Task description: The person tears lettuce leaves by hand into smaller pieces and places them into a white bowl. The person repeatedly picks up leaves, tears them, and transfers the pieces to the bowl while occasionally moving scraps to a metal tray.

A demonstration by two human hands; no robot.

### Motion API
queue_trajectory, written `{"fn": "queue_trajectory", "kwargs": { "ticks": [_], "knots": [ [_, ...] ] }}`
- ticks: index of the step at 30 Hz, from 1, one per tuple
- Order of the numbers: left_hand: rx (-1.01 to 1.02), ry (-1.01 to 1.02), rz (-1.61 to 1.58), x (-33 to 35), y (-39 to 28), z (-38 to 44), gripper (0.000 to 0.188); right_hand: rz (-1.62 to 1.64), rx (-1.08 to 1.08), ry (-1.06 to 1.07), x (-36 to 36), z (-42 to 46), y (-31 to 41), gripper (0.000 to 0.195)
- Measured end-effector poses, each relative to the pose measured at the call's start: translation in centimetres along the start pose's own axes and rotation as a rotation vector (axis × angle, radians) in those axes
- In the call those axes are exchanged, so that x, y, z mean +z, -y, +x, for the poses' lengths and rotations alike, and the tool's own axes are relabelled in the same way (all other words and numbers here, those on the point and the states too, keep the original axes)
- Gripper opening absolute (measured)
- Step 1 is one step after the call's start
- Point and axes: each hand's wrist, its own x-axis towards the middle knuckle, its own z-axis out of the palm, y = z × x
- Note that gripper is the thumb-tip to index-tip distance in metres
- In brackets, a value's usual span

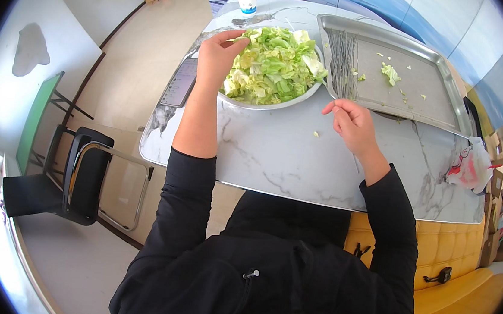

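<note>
A round metal bowl (269, 106) heaped with torn lettuce leaves (274, 66) stands on the marbled table before me. My left hand (219, 55) reaches over the bowl's left side, thumb and fingertips at the lettuce; whether a leaf is pinched between them is unclear. To the right of the bowl, my right hand (352, 125) holds a thin metal skewer (357, 163), whose lower end shows below the hand. A bundle of similar skewers (343, 66) lies along the left side of a rectangular metal tray (420, 100). One larger lettuce piece (391, 74) and several scraps rest in that tray.
On the table (278, 159), a smartphone (179, 82) lies left of the bowl and a paper cup (247, 3) stands behind it. A plastic bag (470, 166) sits at the right edge. Nearby are a black chair (88, 177) and a yellow padded bench (451, 249).
</note>
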Motion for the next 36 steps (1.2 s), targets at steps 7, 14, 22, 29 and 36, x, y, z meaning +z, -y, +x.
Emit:
{"fn": "queue_trajectory", "kwargs": {
  "ticks": [7,14,22,29,36],
  "knots": [
    [-0.060,0.145,-0.541,1.2,-0.2,-0.4,0.028,0.018,-0.002,0.021,-0.1,0.1,-0.1,0.021],
    [-0.003,0.029,0.010,1.1,0.3,-0.3,0.028,0.003,-0.012,0.012,0.0,0.1,0.0,0.021],
    [-0.061,0.136,-0.664,1.0,-0.1,-0.2,0.028,0.017,-0.003,0.020,-0.1,-0.1,0.0,0.018],
    [-0.105,0.195,-0.823,1.8,-0.1,-0.6,0.020,-0.066,0.000,0.098,0.1,-0.4,0.5,0.018],
    [-0.116,0.239,-0.789,2.2,-0.5,-1.1,0.006,-0.044,0.006,0.087,-0.1,-0.2,0.0,0.019]
  ]
}}
